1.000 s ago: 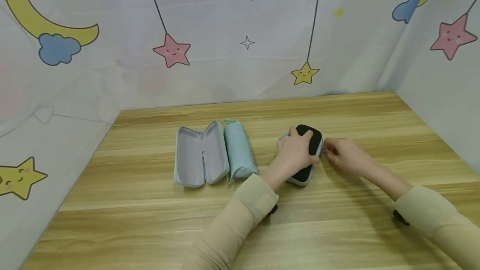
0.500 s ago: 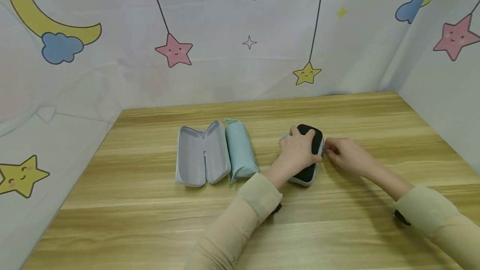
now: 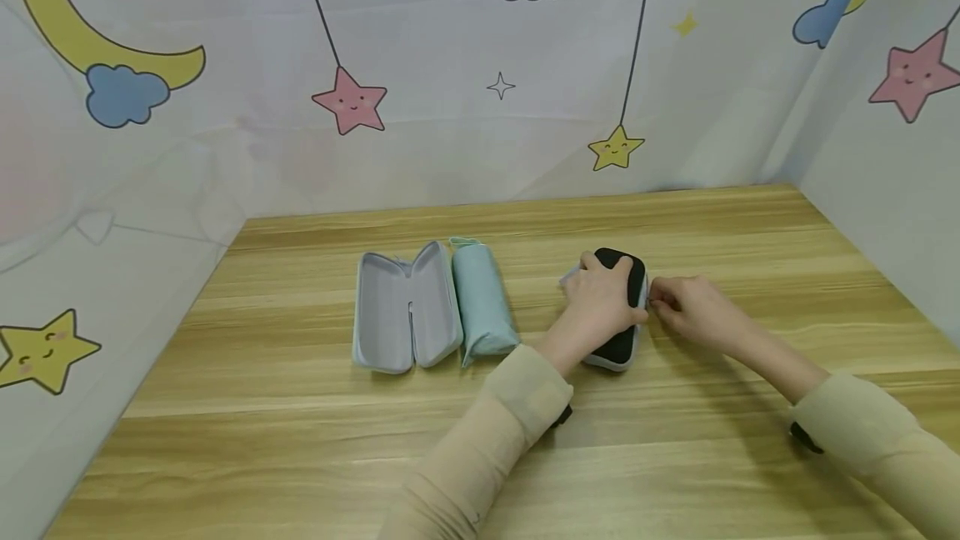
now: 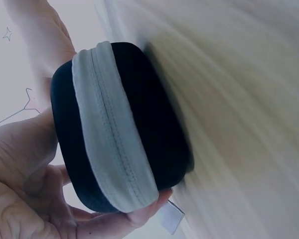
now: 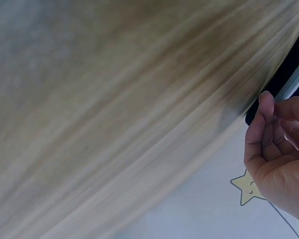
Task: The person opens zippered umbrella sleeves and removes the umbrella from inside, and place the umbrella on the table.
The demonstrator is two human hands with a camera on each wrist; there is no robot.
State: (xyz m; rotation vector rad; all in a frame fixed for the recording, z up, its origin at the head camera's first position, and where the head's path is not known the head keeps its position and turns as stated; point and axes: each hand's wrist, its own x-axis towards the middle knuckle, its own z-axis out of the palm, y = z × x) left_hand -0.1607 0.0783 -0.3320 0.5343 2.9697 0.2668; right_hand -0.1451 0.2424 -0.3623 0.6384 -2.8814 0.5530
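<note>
A black zip case [image 3: 619, 345] with a pale grey zipper band [image 4: 112, 129] stands on the table, right of centre. My left hand [image 3: 600, 298] grips it from above, fingers over the far side and thumb towards the right edge. In the left wrist view the case's rounded end and zipper seam face the camera, and the seam looks closed there. My right hand [image 3: 693, 311] is at the case's right side, thumb and forefinger pinching at the zipper band. A small dark zipper pull [image 3: 650, 300] just shows at these fingertips; the fingers mostly hide it.
To the left, an unfolded light grey case [image 3: 382, 315] lies with its inside facing up. Against it rests a pale teal soft pouch [image 3: 483, 298]. A small greyish flap [image 3: 572, 276] sticks out beyond my left hand. Printed cloth walls [image 3: 442, 148] border the wooden table [image 3: 300, 457].
The head view has shifted slightly. My left wrist and forearm have moved a little to the right, while both hands keep their hold at the case.
</note>
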